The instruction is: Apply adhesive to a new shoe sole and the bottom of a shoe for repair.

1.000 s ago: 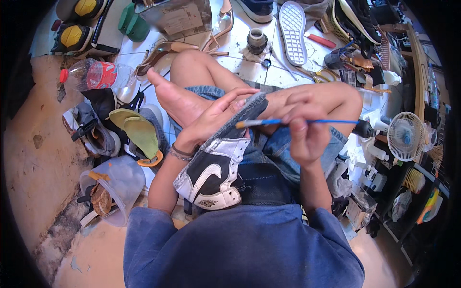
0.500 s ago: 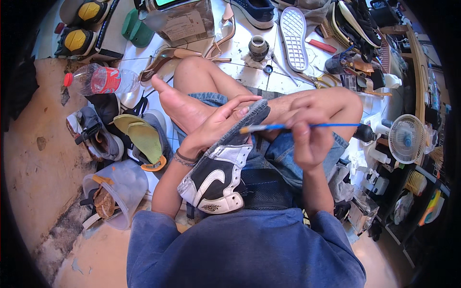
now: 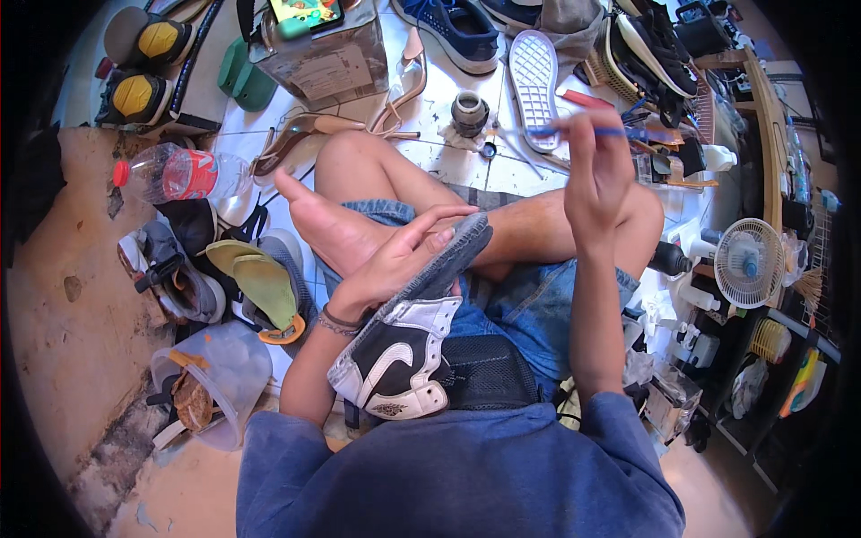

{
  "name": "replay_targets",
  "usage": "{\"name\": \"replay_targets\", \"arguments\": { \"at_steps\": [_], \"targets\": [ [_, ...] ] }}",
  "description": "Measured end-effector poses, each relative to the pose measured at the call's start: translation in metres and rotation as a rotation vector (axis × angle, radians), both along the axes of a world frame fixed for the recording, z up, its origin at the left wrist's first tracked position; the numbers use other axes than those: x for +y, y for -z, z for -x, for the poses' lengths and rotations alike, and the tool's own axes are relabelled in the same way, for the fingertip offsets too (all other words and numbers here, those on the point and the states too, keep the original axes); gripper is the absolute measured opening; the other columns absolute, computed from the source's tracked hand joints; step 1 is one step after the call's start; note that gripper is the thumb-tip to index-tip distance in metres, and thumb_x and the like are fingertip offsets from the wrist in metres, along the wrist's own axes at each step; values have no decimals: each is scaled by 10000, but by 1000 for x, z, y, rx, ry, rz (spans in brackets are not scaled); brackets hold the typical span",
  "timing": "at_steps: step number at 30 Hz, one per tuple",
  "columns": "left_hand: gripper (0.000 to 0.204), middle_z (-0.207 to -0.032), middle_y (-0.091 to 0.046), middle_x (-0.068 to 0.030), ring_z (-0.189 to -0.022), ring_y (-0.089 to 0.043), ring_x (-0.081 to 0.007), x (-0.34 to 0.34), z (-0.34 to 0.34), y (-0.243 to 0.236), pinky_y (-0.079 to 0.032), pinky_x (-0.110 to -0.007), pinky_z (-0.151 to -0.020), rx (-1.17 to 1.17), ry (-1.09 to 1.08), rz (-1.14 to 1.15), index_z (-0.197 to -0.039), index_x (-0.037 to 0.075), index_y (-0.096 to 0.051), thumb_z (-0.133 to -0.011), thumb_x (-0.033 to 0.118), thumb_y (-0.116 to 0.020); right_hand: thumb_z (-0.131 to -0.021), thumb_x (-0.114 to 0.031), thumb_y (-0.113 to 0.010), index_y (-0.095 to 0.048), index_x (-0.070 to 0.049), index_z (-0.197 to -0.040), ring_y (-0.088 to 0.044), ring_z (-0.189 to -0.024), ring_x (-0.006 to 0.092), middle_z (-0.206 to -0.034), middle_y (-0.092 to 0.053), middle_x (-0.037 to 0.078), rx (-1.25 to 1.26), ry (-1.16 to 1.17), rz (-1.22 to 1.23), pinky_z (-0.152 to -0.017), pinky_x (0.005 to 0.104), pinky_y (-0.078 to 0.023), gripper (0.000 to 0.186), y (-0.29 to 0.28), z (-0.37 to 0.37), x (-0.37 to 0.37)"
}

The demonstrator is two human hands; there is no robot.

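My left hand (image 3: 404,255) is closed around a black-and-white high-top sneaker (image 3: 395,359), which lies tilted over my lap with its grey, rough-edged underside turned up and no outsole on it. Above my right knee, my right hand (image 3: 596,170) pinches a blue-handled paintbrush (image 3: 613,133). The brush is level and blurred by motion, its bristle end pointing left, well apart from the shoe. Just left of that end stands a small stained jar (image 3: 469,115) on the tiles. A loose white outsole (image 3: 533,76) lies beyond the brush.
To the left are a plastic bottle (image 3: 188,172), a grey sneaker (image 3: 184,269) and a clear bucket (image 3: 238,377). Strappy sandals (image 3: 305,134) and a dark blue shoe (image 3: 453,36) lie ahead. A small white fan (image 3: 749,263) stands at right, near shelves and bottles.
My right hand has lifted the paintbrush off the sneaker's underside and carried it forward, toward the jar. My left hand and the sneaker stay nearly in place; the view has shifted slightly.
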State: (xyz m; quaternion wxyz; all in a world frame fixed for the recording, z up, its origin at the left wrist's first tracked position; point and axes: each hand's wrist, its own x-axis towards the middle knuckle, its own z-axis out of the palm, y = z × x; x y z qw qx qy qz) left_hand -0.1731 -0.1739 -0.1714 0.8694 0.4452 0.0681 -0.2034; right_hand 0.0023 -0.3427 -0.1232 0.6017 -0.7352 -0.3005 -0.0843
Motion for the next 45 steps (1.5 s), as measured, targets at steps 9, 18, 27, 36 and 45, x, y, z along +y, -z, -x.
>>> {"name": "replay_targets", "arguments": {
  "at_steps": [9,18,27,36,45],
  "targets": [
    [463,-886,-607,-88,-704,-680,-188,2,0,-1,-537,-257,-602,21,-28,14,-1498,85,-349,-1079,271,-413,-994,-232,-583,-655,1,-900,-585,-758,317,-787,-579,126,-321,-110,352,-682,418,-448,261,50,-61,55],
    [443,-889,-631,-112,-711,-681,-193,2,7,-7,-539,-268,-597,-69,-90,-44,-1486,70,-350,-1084,252,-382,-1054,-185,-478,-688,-6,-983,-660,-702,158,-838,-694,83,-171,-6,176,-628,291,-508,285,14,-33,36],
    [509,-1065,-625,-140,-740,-672,-170,-1,22,-37,-564,-279,-633,-215,-84,-65,-1482,33,-335,-1055,287,-442,-1050,-292,-508,-554,38,-985,-631,-736,228,-849,-621,152,60,-142,-133,-691,347,-518,339,-46,52,-48],
    [491,-1316,-571,-141,-1216,-544,-178,-9,35,-46,-419,-300,-1027,-295,-161,-215,-1452,-4,-384,-1051,268,-465,-992,-175,-617,-637,29,-948,-649,-762,214,-813,-681,121,154,-466,-371,-685,321,-514,209,-43,117,-46],
    [496,-1178,-622,-138,-855,-683,-161,-9,45,-55,-577,-285,-728,-209,-161,-141,-1467,37,-365,-1048,280,-472,-984,-118,-611,-632,17,-942,-667,-776,218,-842,-688,121,63,-471,-331,-700,323,-521,143,-49,113,-56]
  ]
}}
